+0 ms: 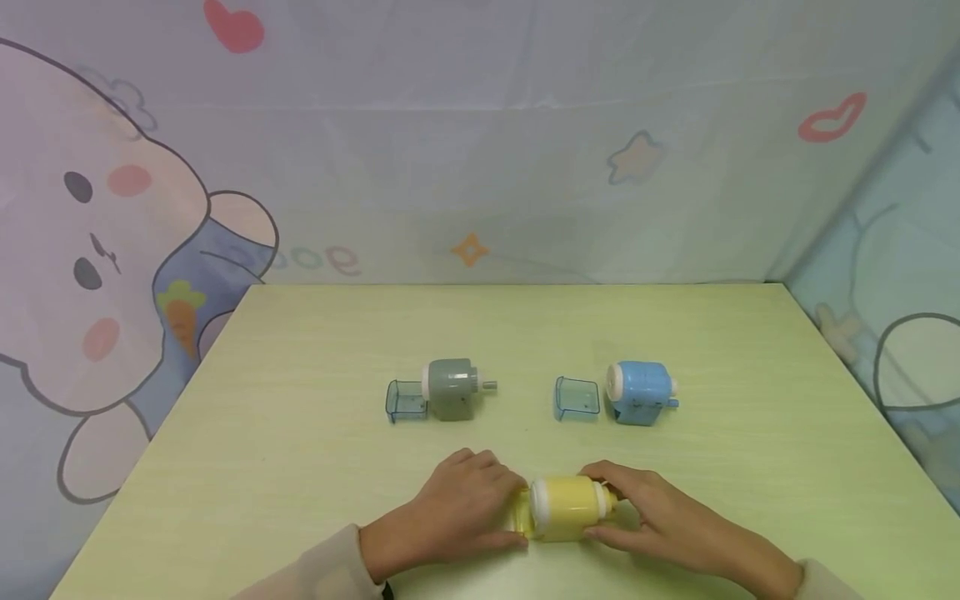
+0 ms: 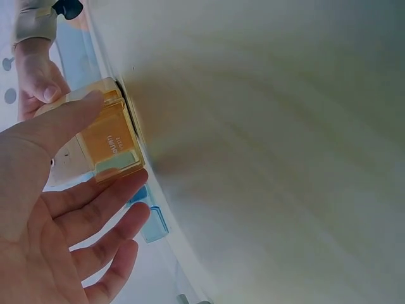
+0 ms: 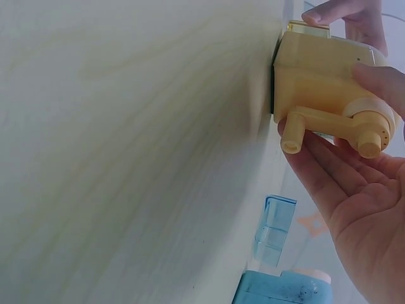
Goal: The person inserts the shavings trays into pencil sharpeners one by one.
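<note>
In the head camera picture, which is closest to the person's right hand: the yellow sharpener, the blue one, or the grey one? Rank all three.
1. Yellow sharpener: between both hands, held by the right hand.
2. Blue sharpener: farther back on the table, on the right.
3. Grey sharpener: farther back, to the left, farthest.

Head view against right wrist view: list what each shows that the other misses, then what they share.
Only the head view shows the grey sharpener with its clear drawer and both hands whole. Only the right wrist view shows the yellow sharpener's crank handle near the right hand. Both show the yellow sharpener held between the hands on the table, the blue sharpener and its detached drawer.
</note>
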`<action>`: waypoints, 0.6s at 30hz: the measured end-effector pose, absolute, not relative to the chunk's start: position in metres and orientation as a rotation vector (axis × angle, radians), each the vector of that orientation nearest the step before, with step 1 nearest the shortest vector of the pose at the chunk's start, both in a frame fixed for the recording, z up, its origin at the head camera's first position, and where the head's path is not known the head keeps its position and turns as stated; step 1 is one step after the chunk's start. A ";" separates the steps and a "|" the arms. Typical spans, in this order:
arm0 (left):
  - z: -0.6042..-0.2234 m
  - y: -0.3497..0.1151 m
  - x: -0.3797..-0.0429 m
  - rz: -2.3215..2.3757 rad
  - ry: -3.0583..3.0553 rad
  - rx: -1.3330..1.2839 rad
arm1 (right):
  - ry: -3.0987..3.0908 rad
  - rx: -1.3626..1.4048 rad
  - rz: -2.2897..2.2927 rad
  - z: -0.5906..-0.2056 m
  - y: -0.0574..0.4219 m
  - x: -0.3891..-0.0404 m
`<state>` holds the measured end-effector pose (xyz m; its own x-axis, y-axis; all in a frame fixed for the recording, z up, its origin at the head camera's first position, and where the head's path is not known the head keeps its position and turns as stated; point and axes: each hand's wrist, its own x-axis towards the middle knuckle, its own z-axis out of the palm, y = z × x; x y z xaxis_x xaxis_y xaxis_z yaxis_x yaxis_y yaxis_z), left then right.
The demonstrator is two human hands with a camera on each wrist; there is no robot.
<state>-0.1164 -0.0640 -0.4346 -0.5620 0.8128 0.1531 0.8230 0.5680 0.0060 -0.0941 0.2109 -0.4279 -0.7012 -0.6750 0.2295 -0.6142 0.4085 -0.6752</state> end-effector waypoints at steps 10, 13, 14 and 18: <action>-0.432 -0.063 -0.117 -0.077 -2.653 -1.410 | 2.565 -1.146 -1.168 -0.428 0.210 -0.095; -0.431 -0.062 -0.117 -0.077 -2.663 -1.412 | 2.571 -1.148 -1.165 -0.428 0.210 -0.095; -0.431 -0.062 -0.117 -0.078 -2.667 -1.413 | 2.571 -1.148 -1.166 -0.428 0.209 -0.095; -0.431 -0.061 -0.118 -0.091 -2.683 -1.416 | 2.562 -1.164 -1.175 -0.428 0.209 -0.095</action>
<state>-0.1179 -0.0610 -0.4308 -0.5603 0.8192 0.1221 0.8256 0.5643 0.0029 -0.0949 0.2090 -0.4281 -0.7050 -0.6755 0.2161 -0.6044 0.4128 -0.6814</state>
